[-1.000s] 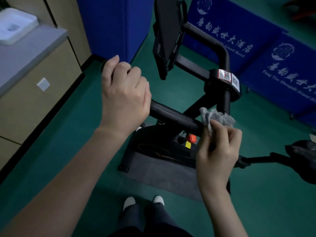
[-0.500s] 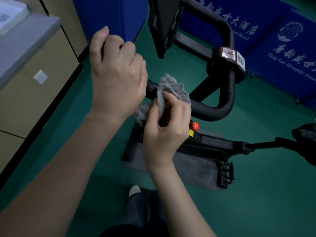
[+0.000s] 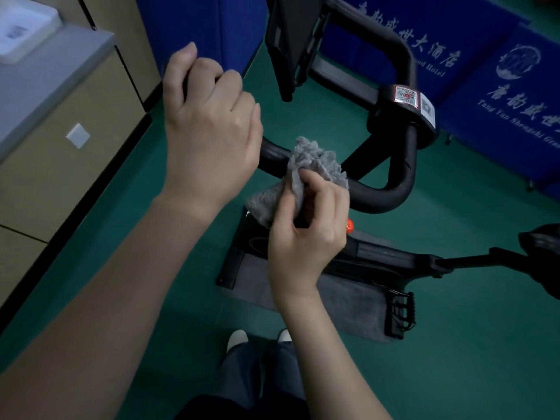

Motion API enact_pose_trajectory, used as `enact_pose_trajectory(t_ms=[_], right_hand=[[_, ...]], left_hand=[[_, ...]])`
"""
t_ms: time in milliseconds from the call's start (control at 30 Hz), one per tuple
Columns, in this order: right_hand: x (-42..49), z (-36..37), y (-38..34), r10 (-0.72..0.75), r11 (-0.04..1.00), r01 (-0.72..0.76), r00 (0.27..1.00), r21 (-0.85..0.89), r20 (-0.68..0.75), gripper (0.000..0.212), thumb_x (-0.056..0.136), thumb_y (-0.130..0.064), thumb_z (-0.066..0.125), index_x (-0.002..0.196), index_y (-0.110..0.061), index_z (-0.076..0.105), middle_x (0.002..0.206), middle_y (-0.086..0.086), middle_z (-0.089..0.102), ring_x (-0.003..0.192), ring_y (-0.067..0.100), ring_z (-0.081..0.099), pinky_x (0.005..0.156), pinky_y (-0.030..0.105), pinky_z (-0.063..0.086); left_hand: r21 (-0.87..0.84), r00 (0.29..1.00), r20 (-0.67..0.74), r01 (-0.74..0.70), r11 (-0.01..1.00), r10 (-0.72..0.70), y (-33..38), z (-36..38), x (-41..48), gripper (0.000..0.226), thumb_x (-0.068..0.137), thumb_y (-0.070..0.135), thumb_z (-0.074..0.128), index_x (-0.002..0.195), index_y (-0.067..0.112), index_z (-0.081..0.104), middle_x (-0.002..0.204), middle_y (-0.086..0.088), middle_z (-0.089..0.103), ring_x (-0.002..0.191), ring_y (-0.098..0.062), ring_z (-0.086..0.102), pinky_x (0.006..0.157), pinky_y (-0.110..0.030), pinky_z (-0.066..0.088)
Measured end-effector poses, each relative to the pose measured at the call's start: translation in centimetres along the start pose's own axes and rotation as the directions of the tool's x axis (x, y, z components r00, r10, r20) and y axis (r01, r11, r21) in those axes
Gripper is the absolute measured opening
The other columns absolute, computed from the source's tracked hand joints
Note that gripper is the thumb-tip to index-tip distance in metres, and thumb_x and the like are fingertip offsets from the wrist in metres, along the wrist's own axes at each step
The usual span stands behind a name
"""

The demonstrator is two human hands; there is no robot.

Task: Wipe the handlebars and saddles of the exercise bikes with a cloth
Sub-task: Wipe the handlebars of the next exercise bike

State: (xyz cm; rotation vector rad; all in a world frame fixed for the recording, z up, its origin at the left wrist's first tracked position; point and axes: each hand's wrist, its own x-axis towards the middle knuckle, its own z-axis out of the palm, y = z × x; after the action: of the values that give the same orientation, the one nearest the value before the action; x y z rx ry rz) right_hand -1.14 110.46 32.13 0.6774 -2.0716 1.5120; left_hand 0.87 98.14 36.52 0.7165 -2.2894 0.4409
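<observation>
Indoors, a person's left hand (image 3: 209,131) curls round one end of an exercise bike's black handlebar (image 3: 378,195). The right hand (image 3: 306,234) pinches a grey cloth (image 3: 318,165) bunched against the bar's middle stretch, above the green floor (image 3: 469,344).

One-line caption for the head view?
Right hand presses a grey cloth to the black handlebar while the left hand grips its end.

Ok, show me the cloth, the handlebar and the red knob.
cloth (image 3: 318,165): head view, on its bunched top part.
handlebar (image 3: 385,197): head view, on the bare lower bend.
red knob (image 3: 350,227): head view, on its visible right edge.
</observation>
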Motion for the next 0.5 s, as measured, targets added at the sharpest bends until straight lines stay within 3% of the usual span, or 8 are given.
enact_pose_trajectory(t_ms=[100,200,300,367,500], right_hand=[[0.0,-2.4,1.3,0.034,0.998,-0.036,0.999,-0.055,-0.038,0.011,0.082,0.006,0.061,0.092,0.003,0.066,0.086,0.007,0.057,0.077,0.019,0.057,0.066,0.03,0.05],[0.6,-5.1,2.7,0.097,0.988,-0.113,0.983,-0.101,-0.154,0.011,0.085,-0.002,0.057,0.095,0.002,0.063,0.09,0.004,0.053,0.082,0.007,0.05,0.074,0.015,0.043],[0.6,-7.1,3.7,0.288,0.957,-0.289,0.942,0.024,-0.171,0.009,0.09,-0.009,0.054,0.098,-0.013,0.056,0.093,0.001,0.052,0.082,0.003,0.049,0.075,0.012,0.039],[-0.2,-7.6,3.8,0.499,0.862,-0.481,0.861,0.16,-0.099,0.009,0.093,-0.013,0.053,0.095,-0.022,0.053,0.09,-0.003,0.054,0.08,0.004,0.05,0.073,0.017,0.042],[-1.7,-6.0,3.5,0.797,0.552,-0.784,0.596,0.284,0.097,0.015,0.095,-0.011,0.053,0.092,-0.025,0.054,0.086,-0.005,0.057,0.077,0.004,0.053,0.075,0.021,0.045]], left_hand=[[-0.005,0.999,0.034,0.007,1.0,-0.006,0.0,-0.2,-0.2,0.049,0.102,0.026,0.026,0.09,0.002,0.067,0.088,-0.009,0.061,0.102,-0.032,0.052,0.113,-0.038,0.015],[-0.013,0.998,0.061,0.005,1.0,-0.004,0.2,-0.4,-0.2,0.051,0.103,0.03,0.026,0.093,0.003,0.068,0.091,-0.009,0.062,0.105,-0.032,0.052,0.116,-0.044,0.017],[-0.039,0.999,0.023,-0.046,0.998,0.046,0.3,-0.6,-0.2,0.047,0.103,0.033,0.032,0.095,0.007,0.07,0.095,-0.007,0.065,0.109,-0.03,0.053,0.115,-0.051,0.017],[-0.078,0.993,0.0,-0.115,0.99,0.116,0.4,-0.6,-0.6,0.043,0.102,0.032,0.036,0.095,0.009,0.071,0.098,-0.004,0.067,0.114,-0.027,0.054,0.116,-0.051,0.012],[-0.11,0.98,0.029,-0.192,0.975,0.196,0.4,-0.1,-1.6,0.041,0.103,0.032,0.037,0.094,0.011,0.072,0.098,-0.003,0.067,0.112,-0.027,0.055,0.116,-0.044,0.006]])
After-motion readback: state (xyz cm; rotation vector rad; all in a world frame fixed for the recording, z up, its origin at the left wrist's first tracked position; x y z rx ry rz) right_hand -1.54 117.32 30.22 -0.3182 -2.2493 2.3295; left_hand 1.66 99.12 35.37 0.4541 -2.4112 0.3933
